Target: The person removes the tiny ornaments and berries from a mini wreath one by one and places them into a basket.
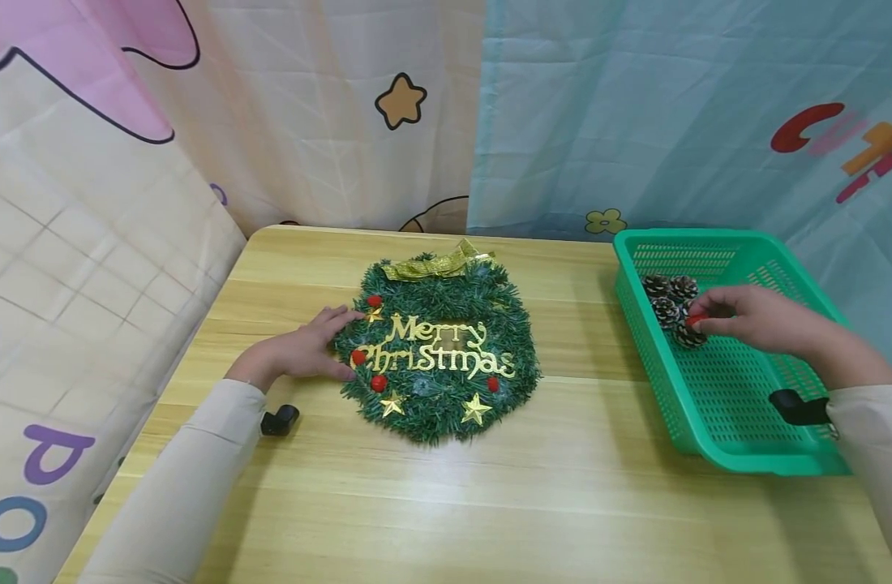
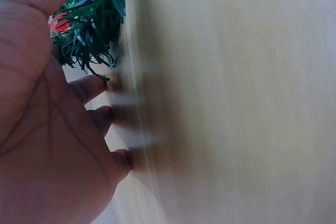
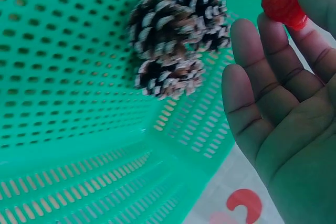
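Note:
A green Christmas wreath (image 1: 446, 414) lies on the table with gold "Merry Christmas" lettering (image 1: 435, 357), gold stars, red berries and a gold ribbon bow (image 1: 435, 265). My left hand (image 1: 307, 345) rests at the wreath's left edge, fingers spread and touching the greenery. In the left wrist view, several fingertips reach the tabletop beside the tinsel. My right hand (image 1: 763, 320) is over the green basket (image 1: 774, 464), pinching a red berry (image 3: 283, 4) between thumb and fingers. Below and beside it, several frosted pine cones (image 3: 168, 24) sit together in the basket.
The wooden table (image 1: 446, 503) holds the wreath at its middle and the perforated basket at the right. Printed curtains (image 1: 329, 113) hang behind the table and along its left side. A black camera mount (image 1: 280, 420) shows at the left wrist, another (image 1: 796, 407) at the right.

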### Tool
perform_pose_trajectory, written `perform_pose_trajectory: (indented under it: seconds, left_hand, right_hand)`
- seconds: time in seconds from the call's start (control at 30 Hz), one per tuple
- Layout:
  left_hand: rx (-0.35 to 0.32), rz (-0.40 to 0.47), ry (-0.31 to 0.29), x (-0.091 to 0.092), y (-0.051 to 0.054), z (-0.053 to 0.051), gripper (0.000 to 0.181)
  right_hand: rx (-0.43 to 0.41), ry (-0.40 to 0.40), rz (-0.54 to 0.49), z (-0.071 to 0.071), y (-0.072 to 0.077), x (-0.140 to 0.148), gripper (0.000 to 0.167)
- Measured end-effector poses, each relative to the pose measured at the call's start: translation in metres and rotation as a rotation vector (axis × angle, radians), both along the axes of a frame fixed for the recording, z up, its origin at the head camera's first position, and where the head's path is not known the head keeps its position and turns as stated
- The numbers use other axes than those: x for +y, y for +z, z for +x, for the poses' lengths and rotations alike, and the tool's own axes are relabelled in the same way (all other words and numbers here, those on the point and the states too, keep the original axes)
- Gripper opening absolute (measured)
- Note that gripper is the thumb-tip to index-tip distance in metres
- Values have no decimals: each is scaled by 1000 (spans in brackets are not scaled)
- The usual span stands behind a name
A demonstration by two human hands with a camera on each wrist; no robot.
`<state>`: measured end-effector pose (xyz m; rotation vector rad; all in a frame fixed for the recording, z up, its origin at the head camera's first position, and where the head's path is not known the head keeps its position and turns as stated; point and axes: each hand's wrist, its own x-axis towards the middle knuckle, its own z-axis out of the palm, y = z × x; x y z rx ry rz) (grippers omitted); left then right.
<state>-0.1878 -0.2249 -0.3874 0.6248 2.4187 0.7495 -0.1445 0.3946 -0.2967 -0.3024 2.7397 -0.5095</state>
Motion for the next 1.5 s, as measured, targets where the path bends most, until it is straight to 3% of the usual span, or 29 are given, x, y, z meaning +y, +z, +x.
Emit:
perform_pose_trajectory:
  seconds: [0.4,0.77,1.5]
  left_hand:
    - [-1,3,-10,0,-1,-1,101]
    - [1,-4,-10,1,0,-1,100]
    - [-6,-4,-3,0,-2,-1,97]
  right_hand:
    - [-22,30,7,-2,-16,10,17]
    - [-61,33,-3,-2,-20,10,17]
    - [-38,162,44,3,-35,0,4]
